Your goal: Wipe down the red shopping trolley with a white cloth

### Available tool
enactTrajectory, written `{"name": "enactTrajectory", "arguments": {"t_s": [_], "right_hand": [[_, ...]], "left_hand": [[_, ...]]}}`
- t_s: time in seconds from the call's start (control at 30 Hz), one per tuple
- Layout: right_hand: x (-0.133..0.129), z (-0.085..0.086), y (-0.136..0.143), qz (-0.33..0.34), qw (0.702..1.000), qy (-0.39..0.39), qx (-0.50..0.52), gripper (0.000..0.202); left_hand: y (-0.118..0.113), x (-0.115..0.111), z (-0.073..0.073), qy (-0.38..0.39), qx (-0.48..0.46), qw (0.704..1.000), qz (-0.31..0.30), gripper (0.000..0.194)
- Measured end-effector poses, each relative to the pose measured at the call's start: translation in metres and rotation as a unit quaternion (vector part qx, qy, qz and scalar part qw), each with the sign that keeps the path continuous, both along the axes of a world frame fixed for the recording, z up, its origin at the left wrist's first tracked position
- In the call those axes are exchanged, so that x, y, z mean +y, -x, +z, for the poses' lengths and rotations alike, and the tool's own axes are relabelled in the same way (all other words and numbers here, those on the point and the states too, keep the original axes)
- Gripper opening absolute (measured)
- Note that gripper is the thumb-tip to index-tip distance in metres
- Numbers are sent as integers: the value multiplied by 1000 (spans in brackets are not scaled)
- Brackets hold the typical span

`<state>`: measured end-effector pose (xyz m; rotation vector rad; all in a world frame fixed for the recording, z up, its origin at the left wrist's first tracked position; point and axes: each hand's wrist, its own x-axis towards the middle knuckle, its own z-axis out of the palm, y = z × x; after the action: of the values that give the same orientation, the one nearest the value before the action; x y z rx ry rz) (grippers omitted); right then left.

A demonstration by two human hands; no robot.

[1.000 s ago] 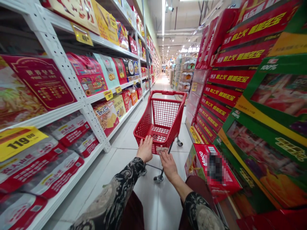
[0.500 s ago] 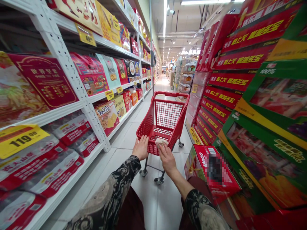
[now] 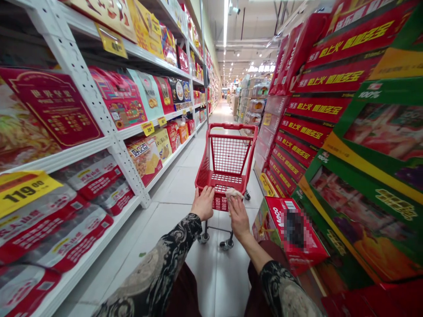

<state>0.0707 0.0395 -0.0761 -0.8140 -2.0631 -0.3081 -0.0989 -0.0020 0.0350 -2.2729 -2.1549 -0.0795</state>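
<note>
A small red shopping cart (image 3: 228, 155) with a mesh basket stands in front of me, its near rim facing me. My left hand (image 3: 203, 203) grips this rim at the left, its fingers over the edge. At the rim's right corner, my right hand (image 3: 238, 216) presses a crumpled whitish cloth (image 3: 233, 193) against the plastic. The palm and fingers hide part of the cloth. Below the basket, the cart's grey casters (image 3: 226, 245) rest on the tiled floor.
White shelves (image 3: 125, 133) with boxed snacks and bottle packs line the left side. Stacked red drink cartons (image 3: 317, 105) and green fruit-juice boxes (image 3: 373, 176) rise close on the right. A red Meco box (image 3: 280, 220) juts out beside my right knee. The aisle runs on beyond the cart.
The cart's near end has swung to the right, and my left hand has moved right with it. My right hand and the cloth have shifted right to the rim's corner.
</note>
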Motion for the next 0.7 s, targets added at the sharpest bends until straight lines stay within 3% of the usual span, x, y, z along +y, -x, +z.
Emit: {"name": "enactTrajectory", "arguments": {"t_s": [0.2,0.3,0.4,0.57,0.63,0.7], "right_hand": [[-9,-35,1,7,999,52,-14,57],[-14,-41,-4,26,997,73,-17,61],[-19,-23,-5,62,995,75,9,63],[-20,26,23,66,992,43,97,58],[-15,32,40,72,995,22,61,53],[-11,26,54,74,997,11,0,49]], "left_hand": [[-5,3,2,18,-1,1000,-5,77],[3,4,4,31,-3,999,-32,77],[18,5,5,32,-3,999,-32,76],[37,4,1,30,11,999,17,81],[39,3,2,41,6,999,11,79],[39,3,5,55,-4,999,0,76]]}}
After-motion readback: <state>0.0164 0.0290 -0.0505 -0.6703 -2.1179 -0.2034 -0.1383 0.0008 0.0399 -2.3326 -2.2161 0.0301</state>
